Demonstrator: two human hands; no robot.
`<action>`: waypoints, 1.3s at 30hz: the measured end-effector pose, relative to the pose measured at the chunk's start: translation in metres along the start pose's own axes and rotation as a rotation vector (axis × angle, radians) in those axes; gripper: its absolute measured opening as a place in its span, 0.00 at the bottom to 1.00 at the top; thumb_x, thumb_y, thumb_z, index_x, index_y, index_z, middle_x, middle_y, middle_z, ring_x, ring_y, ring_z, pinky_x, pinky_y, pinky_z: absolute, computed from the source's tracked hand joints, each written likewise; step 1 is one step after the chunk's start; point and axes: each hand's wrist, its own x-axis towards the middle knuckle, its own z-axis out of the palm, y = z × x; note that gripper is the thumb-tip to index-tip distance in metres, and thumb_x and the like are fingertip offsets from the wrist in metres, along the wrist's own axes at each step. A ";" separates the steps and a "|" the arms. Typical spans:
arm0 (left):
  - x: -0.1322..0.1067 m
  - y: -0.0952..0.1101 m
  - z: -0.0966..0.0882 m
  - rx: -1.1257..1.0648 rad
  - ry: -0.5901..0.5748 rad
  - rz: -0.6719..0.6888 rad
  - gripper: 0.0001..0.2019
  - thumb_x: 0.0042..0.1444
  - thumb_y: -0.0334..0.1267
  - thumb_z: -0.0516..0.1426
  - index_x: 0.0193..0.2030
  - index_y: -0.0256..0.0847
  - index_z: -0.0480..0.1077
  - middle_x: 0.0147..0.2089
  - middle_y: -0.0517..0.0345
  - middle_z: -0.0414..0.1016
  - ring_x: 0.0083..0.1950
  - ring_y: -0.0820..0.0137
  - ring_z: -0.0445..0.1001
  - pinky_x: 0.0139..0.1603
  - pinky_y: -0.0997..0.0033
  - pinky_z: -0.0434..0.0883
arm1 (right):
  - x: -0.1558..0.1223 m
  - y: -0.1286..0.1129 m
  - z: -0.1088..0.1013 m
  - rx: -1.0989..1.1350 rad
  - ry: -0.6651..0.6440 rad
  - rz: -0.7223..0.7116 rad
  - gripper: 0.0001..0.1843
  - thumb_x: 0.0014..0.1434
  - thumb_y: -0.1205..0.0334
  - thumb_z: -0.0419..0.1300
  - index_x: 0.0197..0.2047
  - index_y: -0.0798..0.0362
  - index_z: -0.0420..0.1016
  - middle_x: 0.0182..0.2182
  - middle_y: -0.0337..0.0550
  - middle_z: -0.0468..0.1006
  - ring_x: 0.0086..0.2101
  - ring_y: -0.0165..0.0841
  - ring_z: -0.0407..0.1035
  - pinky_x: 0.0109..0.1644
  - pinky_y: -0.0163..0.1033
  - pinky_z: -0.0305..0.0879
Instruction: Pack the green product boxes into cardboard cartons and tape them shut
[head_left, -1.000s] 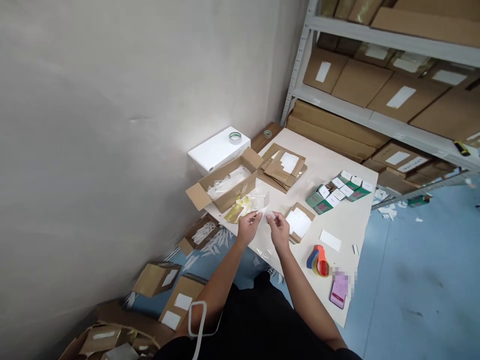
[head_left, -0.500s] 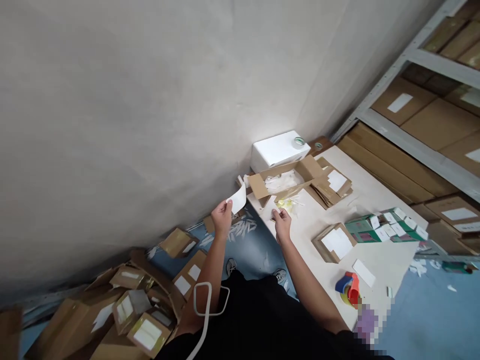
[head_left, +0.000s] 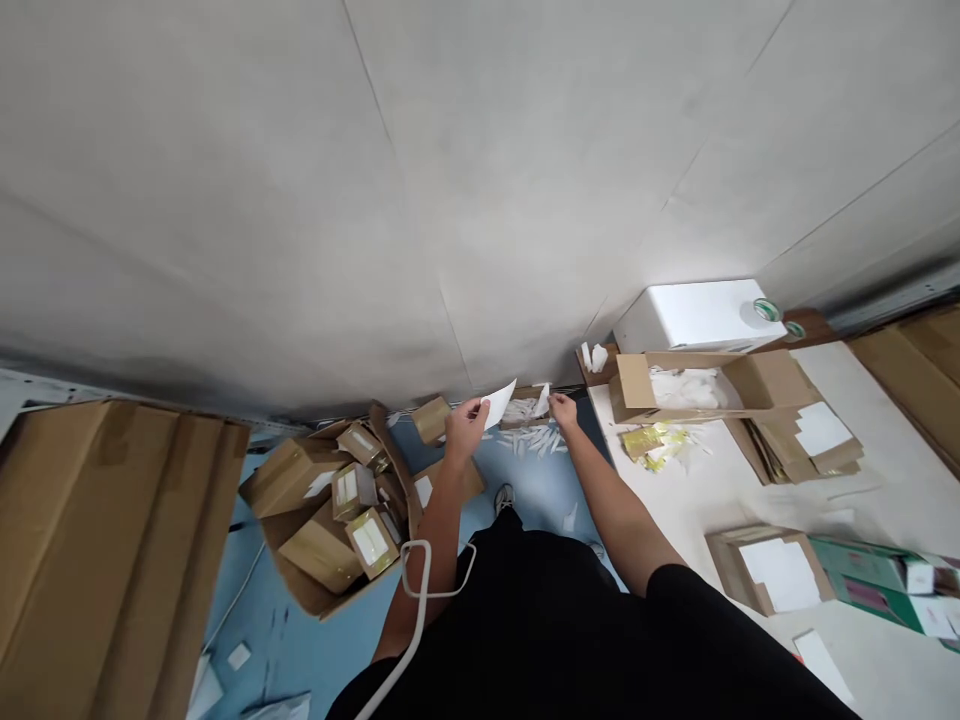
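Note:
A white label (head_left: 499,405) is pinched in my left hand (head_left: 466,428), its free end pointing up and right. My right hand (head_left: 563,411) holds a smaller strip of white paper (head_left: 542,402) between thumb and fingers. The two pieces are apart. Below and behind them, a low cardboard box (head_left: 517,410) on the floor holds many white paper strips, with more strips (head_left: 534,440) scattered in front of it. My hands partly cover that box.
At left, a large open carton (head_left: 300,580) is filled with small taped boxes. The white table (head_left: 675,510) at right bears an open box (head_left: 634,390) of white paper, flattened cardboard (head_left: 840,460), green boxes (head_left: 862,575) and a white case (head_left: 705,310). Tall cartons (head_left: 112,540) stand far left.
My view and body have turned left, so the table now lies further right and the carton of boxes shows more fully. My hands, still holding the papers, are now over the floor box.

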 end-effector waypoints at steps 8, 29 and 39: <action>0.007 0.002 0.020 0.091 -0.004 0.169 0.15 0.66 0.46 0.56 0.41 0.42 0.83 0.37 0.53 0.84 0.36 0.64 0.80 0.41 0.67 0.74 | -0.020 -0.014 -0.035 0.187 -0.014 -0.049 0.16 0.53 0.51 0.62 0.40 0.53 0.83 0.40 0.50 0.86 0.41 0.42 0.78 0.48 0.42 0.71; -0.120 0.172 0.326 -0.099 -0.833 0.735 0.46 0.46 0.52 0.74 0.70 0.46 0.64 0.73 0.39 0.63 0.75 0.44 0.59 0.73 0.46 0.61 | -0.141 0.043 -0.323 0.870 0.686 0.065 0.16 0.52 0.47 0.68 0.34 0.52 0.80 0.30 0.40 0.80 0.34 0.34 0.71 0.41 0.38 0.70; -0.210 0.204 0.463 -0.296 -1.122 0.192 0.21 0.51 0.52 0.67 0.39 0.43 0.64 0.36 0.57 0.76 0.39 0.68 0.78 0.47 0.65 0.75 | -0.183 0.147 -0.429 1.000 0.854 0.137 0.18 0.52 0.44 0.70 0.37 0.50 0.81 0.33 0.40 0.81 0.36 0.34 0.72 0.43 0.39 0.69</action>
